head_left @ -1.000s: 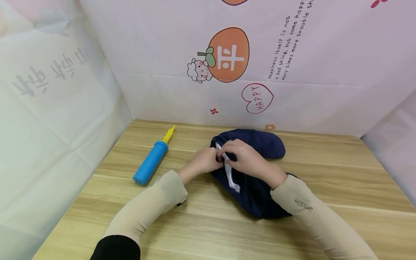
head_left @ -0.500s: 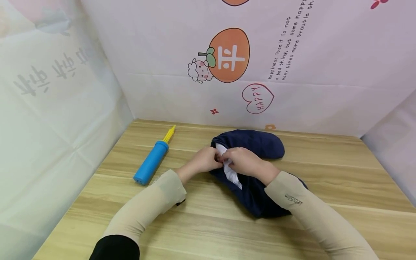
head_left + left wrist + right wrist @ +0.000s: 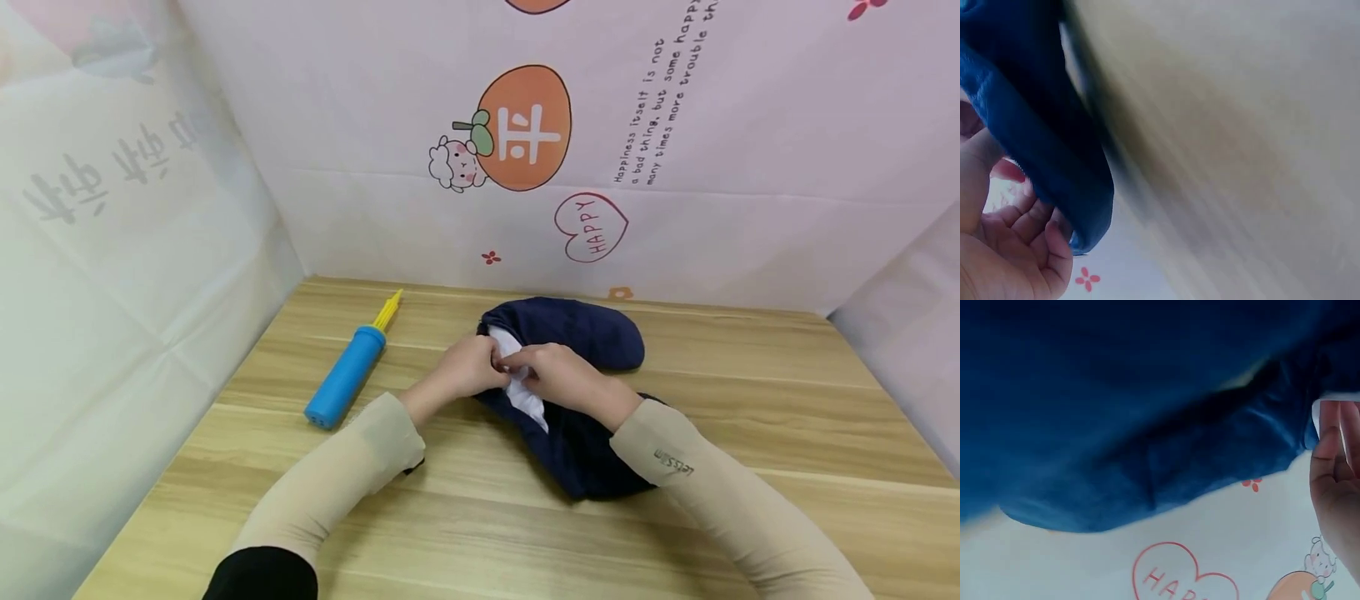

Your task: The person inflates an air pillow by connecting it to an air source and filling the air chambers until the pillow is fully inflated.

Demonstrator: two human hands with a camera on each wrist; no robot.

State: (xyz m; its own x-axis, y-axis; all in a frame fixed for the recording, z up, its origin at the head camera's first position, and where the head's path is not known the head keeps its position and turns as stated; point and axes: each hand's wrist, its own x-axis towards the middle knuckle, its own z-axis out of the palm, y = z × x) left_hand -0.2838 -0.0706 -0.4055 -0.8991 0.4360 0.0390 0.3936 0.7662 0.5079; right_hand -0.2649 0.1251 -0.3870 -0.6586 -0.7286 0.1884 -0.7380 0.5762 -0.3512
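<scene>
On the table [image 3: 465, 533], the left hand [image 3: 467, 367] pinches navy cloth [image 3: 581, 329], the right hand [image 3: 564, 379] white lining [image 3: 528, 405], which hasty tugging could snag.

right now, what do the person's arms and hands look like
A close-fitting beige fabric sleeve covers the left forearm, with a black fabric sleeve above it toward the elbow and a small black piece showing under its cuff. The right forearm's matching beige sleeve carries small dark lettering. The left hand and right hand wear no gloves.
</scene>
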